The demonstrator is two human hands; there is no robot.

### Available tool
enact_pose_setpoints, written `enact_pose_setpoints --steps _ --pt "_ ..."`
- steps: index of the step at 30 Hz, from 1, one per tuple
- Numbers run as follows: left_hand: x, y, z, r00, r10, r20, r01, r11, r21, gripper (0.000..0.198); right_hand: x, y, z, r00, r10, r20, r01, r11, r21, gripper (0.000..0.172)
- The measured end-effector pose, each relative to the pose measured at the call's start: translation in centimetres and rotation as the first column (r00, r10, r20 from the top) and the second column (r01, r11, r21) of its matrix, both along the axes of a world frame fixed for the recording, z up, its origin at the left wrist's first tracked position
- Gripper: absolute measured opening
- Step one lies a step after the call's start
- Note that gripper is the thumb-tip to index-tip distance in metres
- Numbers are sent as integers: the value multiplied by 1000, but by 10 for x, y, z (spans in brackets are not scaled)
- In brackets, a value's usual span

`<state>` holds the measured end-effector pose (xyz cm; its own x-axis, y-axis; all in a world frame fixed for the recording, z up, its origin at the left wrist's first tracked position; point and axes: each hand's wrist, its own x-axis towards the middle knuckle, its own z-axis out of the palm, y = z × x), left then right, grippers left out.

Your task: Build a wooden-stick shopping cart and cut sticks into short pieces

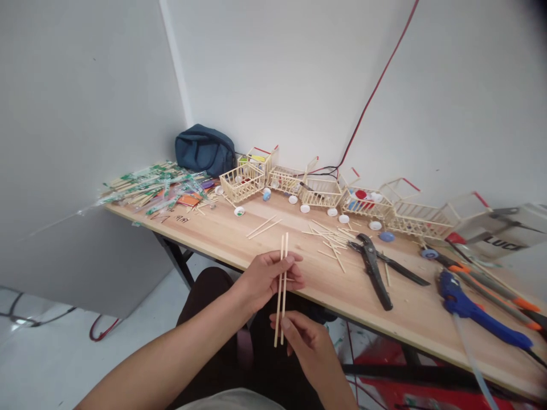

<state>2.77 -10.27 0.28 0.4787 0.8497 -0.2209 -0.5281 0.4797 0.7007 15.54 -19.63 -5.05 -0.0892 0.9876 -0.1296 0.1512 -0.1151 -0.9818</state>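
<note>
Two long thin wooden sticks [282,296] stand nearly side by side in front of me, over the table's front edge. My left hand [269,276] pinches them near their upper part, thumb across them. Lower down, my right hand [305,341] holds their bottom ends between thumb and fingers. Beyond my hands, two short sticks [262,226] lie on the wooden table [213,228]. A loose pile of cut sticks [331,236] is to their right, beside black-handled cutters [374,270].
Small stick-built carts [320,192] with round wheels line the back. Wrapped sticks [162,185] and a blue bag [205,149] are at the left. A blue glue gun [474,307] and orange-and-grey pliers [491,285] lie at the right.
</note>
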Motion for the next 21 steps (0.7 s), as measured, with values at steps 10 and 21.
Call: enact_pose_setpoints --steps 10,21 --pt "19 76 16 786 261 -560 -5 909 416 36 24 24 27 980 -193 42 187 975 117 42" --pt "54 126 -20 379 626 -682 300 613 730 41 36 74 30 940 -338 42 319 916 245 45"
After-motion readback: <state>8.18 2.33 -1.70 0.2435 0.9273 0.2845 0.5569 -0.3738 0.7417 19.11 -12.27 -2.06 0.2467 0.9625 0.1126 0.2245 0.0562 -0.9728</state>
